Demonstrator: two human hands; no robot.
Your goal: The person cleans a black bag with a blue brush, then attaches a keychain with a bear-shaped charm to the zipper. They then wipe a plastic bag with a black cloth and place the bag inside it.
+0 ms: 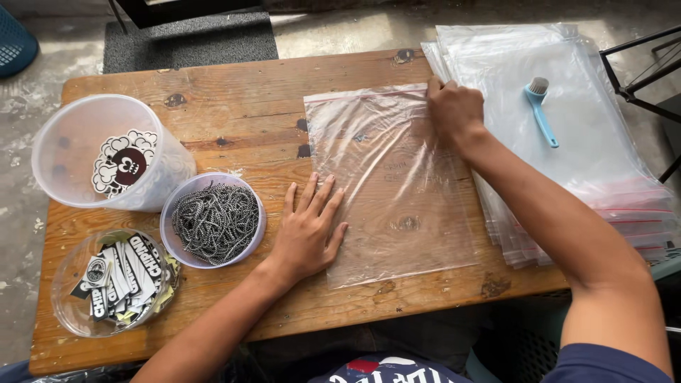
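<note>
A clear zip-top plastic bag (397, 184) with a red seal strip lies flat on the wooden table (241, 106). My left hand (306, 230) rests flat, fingers spread, on the bag's left edge. At the bag's top right corner, my right hand (454, 110) presses down with curled fingers on the seal strip. A thick stack of the same clear bags (567, 142) lies at the right, partly hanging over the table edge.
A light blue brush (541, 106) lies on the bag stack. At the left stand a clear tub with a sheep-shaped sticker (117, 152), a small tub of metal ball chains (213, 220) and a clear tub of printed tags (117, 280). A black metal frame (642, 67) is at the right.
</note>
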